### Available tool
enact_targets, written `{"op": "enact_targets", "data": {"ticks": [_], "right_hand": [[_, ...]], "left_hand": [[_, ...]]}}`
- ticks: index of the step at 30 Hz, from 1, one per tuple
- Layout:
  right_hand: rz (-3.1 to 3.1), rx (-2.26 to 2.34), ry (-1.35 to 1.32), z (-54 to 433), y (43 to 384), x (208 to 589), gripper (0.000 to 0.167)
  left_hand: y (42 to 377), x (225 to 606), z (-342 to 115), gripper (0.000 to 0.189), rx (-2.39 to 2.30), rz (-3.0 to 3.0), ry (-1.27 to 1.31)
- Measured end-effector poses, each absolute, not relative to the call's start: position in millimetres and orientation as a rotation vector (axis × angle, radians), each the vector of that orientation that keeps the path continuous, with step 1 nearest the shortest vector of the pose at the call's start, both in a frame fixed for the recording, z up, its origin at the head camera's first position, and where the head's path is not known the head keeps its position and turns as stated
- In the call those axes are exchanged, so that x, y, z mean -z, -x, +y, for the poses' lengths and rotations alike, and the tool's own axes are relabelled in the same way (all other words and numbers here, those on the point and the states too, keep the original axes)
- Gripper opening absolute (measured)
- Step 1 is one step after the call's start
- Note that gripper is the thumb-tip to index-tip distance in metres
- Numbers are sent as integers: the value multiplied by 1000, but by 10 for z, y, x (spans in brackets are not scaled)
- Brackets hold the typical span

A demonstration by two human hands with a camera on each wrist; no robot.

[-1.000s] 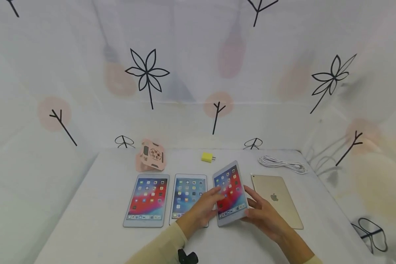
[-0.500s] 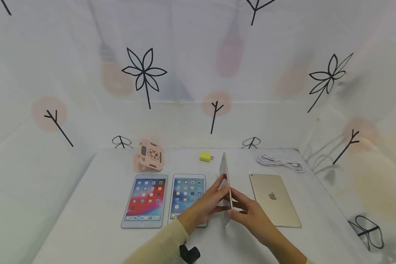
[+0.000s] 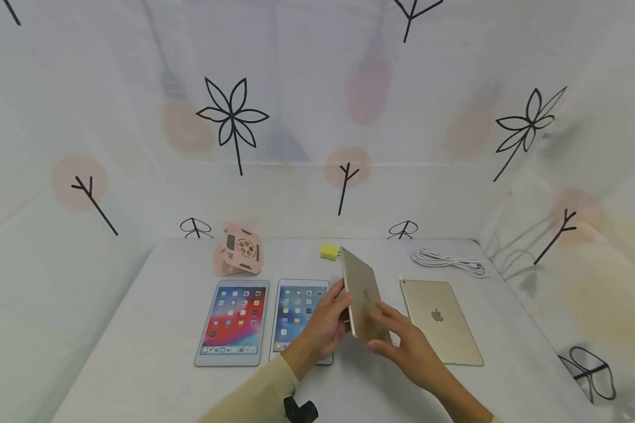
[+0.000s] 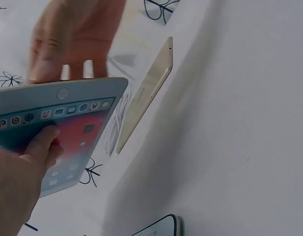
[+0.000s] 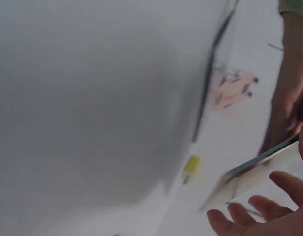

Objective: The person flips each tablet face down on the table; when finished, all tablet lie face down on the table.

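Note:
In the head view, a tablet (image 3: pixel 361 288) is held tilted up off the table, its gold back facing right. My left hand (image 3: pixel 324 324) grips it by its left edge, and in the left wrist view fingers lie over the lit screen (image 4: pixel 80 129). My right hand (image 3: pixel 410 348) is by the gold back with fingers extended and spread; the right wrist view shows those fingers (image 5: pixel 269 209) close to the back, contact being hard to tell. Two tablets lie screen up, the left one (image 3: pixel 234 320) and the middle one (image 3: pixel 298 311), partly behind my left hand. A gold tablet (image 3: pixel 447 323) lies face down at right.
At the back of the white table (image 3: pixel 137 329) are a pink stand (image 3: pixel 243 249), a yellow plug adapter (image 3: pixel 328 252) and a coiled white cable (image 3: pixel 450 262). A patterned white cloth (image 3: pixel 291 194) rises behind the table.
The held tablet has turned from screen toward the camera, through edge-on, to show its gold back. The right hand's fingers have loosened and spread, while the left hand keeps hold.

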State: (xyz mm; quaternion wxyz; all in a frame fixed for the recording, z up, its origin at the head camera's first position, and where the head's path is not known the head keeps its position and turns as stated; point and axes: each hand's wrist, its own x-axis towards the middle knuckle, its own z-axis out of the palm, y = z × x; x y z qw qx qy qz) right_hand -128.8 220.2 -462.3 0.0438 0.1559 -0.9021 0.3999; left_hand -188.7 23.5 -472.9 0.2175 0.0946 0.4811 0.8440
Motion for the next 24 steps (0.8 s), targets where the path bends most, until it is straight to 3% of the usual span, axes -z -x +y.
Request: {"op": "enact_targets", "data": {"ticks": [9,17,24], "right_hand": [[-2924,-1517,-129,2561,1421,4812,86],[-2984,-1600,-247,2697,1462,4861,99],[-3026,-1505,-243,2789,1511,4918,99]], "left_hand": [[1974,4893,196,52,-2450,1296,-94],[2007,5035,222,50,-2301,1543,78],[2024,4985,218,42,-2039,1854,130]]}}
